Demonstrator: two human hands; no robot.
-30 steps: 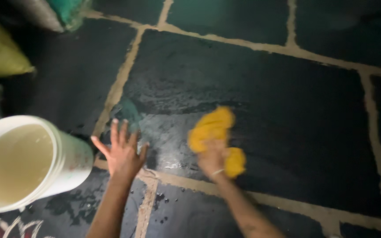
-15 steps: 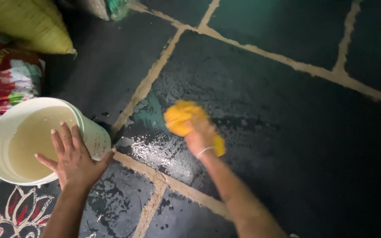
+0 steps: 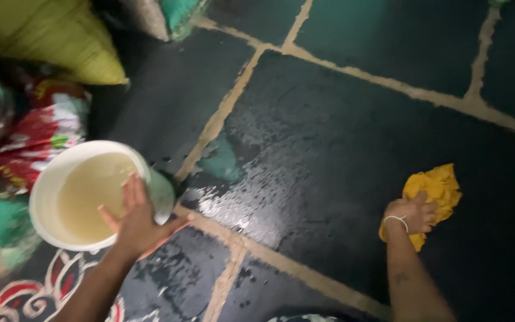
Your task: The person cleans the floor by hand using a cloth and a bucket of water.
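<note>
Yellow cloth lies bunched on the dark stone floor at about four o'clock in the view, pinned under the person's right hand. That hand presses down on the nearer end of the cloth with its fingers curled over it, gripping the fabric; a thin pale bangle circles the wrist. The far end of the cloth spreads out past the knuckles toward three o'clock.

At about eight o'clock, well apart from the cloth, the left hand rests against the near rim of a white bucket, fingers spread and flat, closed on nothing. The bucket holds cloudy, yellowish water. Below it, at seven o'clock, a red and white painted pattern marks the floor.

Between the two hands the slabs glisten with a wet patch, and pale mortar joints run across the floor toward twelve and two o'clock.

Farther off, at ten o'clock, a red, white and green printed sack sits just beyond the bucket, with a yellow sack behind it at eleven o'clock.
</note>
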